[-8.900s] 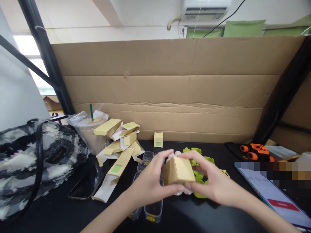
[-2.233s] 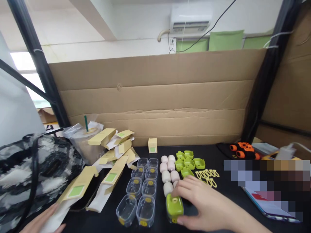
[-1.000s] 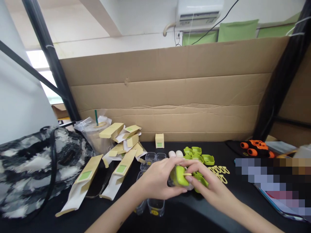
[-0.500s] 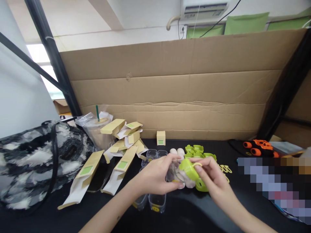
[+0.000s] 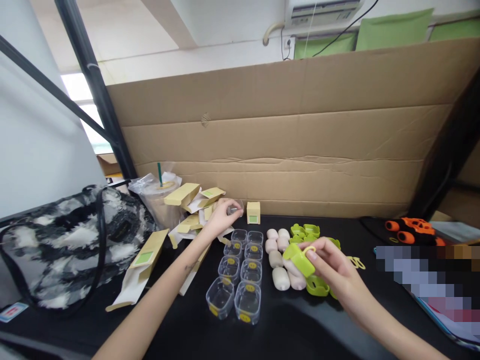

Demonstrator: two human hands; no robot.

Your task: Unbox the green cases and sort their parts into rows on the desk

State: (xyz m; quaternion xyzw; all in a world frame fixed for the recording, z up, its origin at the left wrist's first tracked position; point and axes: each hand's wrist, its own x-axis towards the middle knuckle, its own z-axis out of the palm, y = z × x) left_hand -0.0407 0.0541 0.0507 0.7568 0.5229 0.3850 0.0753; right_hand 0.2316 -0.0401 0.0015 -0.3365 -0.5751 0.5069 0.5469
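Observation:
My left hand (image 5: 224, 216) reaches to the back of the table, its fingers closed on a small clear plastic cup (image 5: 235, 204). Below it stand two rows of clear square cups (image 5: 248, 302) with yellow face marks. My right hand (image 5: 332, 262) pinches a bright green cap (image 5: 300, 259) by its pale yellow loop (image 5: 309, 249). A pale rounded surface shows just under this cap; whether it is joined to it I cannot tell. Beside it lie several pale, rounded pieces (image 5: 281, 278). More green caps (image 5: 317, 286) sit behind and below my right hand, partly hidden.
Opened cardboard boxes (image 5: 144, 260) lie on the left, near a bagged drink cup (image 5: 155, 205) and a furry black-and-white bag (image 5: 56, 245). One small upright box (image 5: 253, 213) stands by the cardboard wall (image 5: 281, 150). An orange toy car (image 5: 414, 230) and yellow loops (image 5: 358, 262) are right.
My left hand has moved away from the green cap, up and to the left, carrying the clear cup. My right hand keeps the cap. The rows of cups and pale pieces are now uncovered.

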